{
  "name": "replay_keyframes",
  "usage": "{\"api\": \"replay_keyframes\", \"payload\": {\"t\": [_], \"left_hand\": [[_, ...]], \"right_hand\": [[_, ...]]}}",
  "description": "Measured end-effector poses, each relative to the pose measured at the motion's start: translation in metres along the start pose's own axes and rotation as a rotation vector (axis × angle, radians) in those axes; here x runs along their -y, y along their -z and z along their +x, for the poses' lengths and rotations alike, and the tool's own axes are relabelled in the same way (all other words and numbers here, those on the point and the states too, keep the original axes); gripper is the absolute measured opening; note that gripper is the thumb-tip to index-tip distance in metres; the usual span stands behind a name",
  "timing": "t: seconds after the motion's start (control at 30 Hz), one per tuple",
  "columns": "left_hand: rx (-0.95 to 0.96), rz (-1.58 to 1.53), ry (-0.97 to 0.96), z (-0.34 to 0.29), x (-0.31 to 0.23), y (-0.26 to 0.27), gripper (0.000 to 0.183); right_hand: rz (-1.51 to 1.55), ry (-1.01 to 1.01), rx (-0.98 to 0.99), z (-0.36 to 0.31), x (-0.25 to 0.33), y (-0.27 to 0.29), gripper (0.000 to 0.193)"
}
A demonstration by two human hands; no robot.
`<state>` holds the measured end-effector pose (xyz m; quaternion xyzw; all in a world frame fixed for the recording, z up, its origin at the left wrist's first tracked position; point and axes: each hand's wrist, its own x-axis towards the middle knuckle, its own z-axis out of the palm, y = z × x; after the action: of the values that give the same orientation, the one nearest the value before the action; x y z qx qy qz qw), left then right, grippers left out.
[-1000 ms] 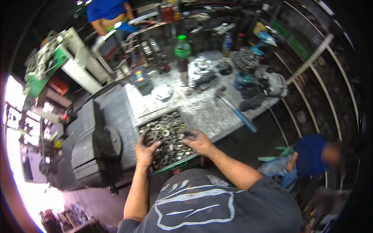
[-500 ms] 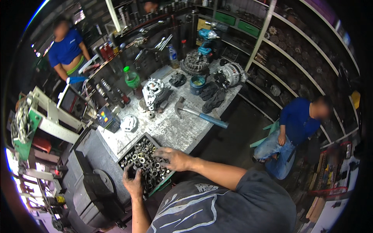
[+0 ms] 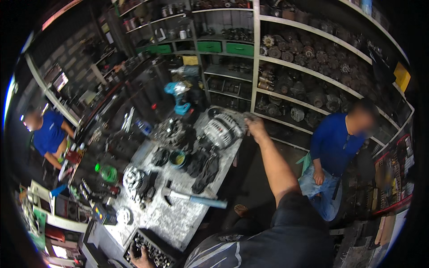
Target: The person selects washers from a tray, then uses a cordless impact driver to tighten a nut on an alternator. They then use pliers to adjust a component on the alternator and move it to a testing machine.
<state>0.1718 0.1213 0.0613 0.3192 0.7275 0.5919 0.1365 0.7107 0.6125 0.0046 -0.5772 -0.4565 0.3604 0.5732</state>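
Note:
My left hand [image 3: 142, 259] is low in the view, over a dark tray [image 3: 157, 243] of small metal rings and bushings. Its thumb and fingers are apart, and nothing shows held in them. My right arm is stretched far forward. The right hand [image 3: 254, 127] is at the right end of a silver alternator [image 3: 222, 131] on the bench's far corner. Its fingers are dark and blurred, so whether they grip the alternator cannot be made out. A hammer with a blue handle [image 3: 208, 201] lies mid-bench, between the tray and a dark cloth [image 3: 202, 172].
On the metal bench [image 3: 178, 223] stand another alternator [image 3: 135, 178], a blue tub [image 3: 178, 159] and a green bottle [image 3: 107, 172]. A teal cordless tool [image 3: 180, 99] is at the back. Shelves [image 3: 308, 64] of parts line the far side. A person in blue [image 3: 333, 138] sits at right; another [image 3: 50, 134] is at left.
My right hand has left the tray and reached forward to the far alternator. My left hand stays at the tray. The view has shifted up and to the right, showing more shelves.

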Motion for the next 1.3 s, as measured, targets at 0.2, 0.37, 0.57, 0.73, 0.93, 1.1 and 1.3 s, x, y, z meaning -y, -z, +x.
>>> {"api": "replay_keyframes", "payload": {"t": [0.2, 0.37, 0.57, 0.73, 0.93, 1.1, 1.3], "left_hand": [[0.173, 0.273, 0.104, -0.012, -0.060, -0.120, 0.040], [0.225, 0.141, 0.007, -0.022, -0.061, -0.181, 0.047], [0.213, 0.093, 0.167, -0.036, -0.071, -0.215, 0.046], [0.157, 0.155, 0.237, -0.049, -0.090, -0.234, 0.043], [0.277, 0.068, 0.370, -0.058, -0.093, -0.246, 0.030], [0.356, -0.175, 0.190, -0.063, -0.098, -0.239, 0.029], [0.274, -0.100, 0.089, -0.072, -0.098, -0.178, 0.026]], "right_hand": [[-0.211, -0.058, 0.702, 0.096, -0.043, -0.004, 0.038], [-0.157, -0.119, 0.807, 0.118, -0.076, -0.015, 0.041], [-0.137, 0.079, 0.694, 0.129, -0.101, -0.003, 0.048], [0.077, -0.112, 0.370, 0.105, -0.041, 0.040, 0.040], [0.418, -0.155, 0.946, -0.066, 0.072, -0.017, 0.015], [0.284, 0.279, 1.179, -0.197, 0.112, -0.084, 0.018], [0.362, 0.162, 1.351, -0.269, 0.121, -0.118, 0.019]]}}
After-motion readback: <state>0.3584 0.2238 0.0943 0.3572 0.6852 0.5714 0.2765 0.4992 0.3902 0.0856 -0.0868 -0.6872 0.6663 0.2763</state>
